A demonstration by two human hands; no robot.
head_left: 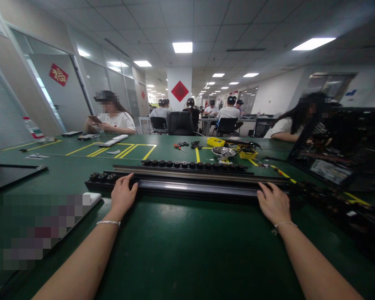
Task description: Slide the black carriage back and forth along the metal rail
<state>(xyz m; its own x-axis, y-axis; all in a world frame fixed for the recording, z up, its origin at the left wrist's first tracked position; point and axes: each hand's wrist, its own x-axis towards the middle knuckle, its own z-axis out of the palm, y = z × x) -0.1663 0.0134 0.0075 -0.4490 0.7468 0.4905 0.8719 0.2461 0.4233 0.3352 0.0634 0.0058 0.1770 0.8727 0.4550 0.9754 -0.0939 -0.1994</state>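
Note:
A long black rail (193, 188) with a shiny top face lies across the green table in front of me. My left hand (123, 193) rests at its left part, thumb and fingers apart around the edge. Near the right end, my right hand (273, 202) touches the rail with its fingertips, fingers spread. Small round black parts (102, 176) stand in a row beside my left hand. Behind the rail lies another strip (193, 165) bearing a row of similar black parts.
Beyond the rails are a metal bowl (224, 152), a yellow tray (216, 142) and an orange-handled screwdriver (178, 146). A pale flat device (92, 199) lies at the left, a dark frame (14, 177) behind it. Two people sit across the table; others sit farther back.

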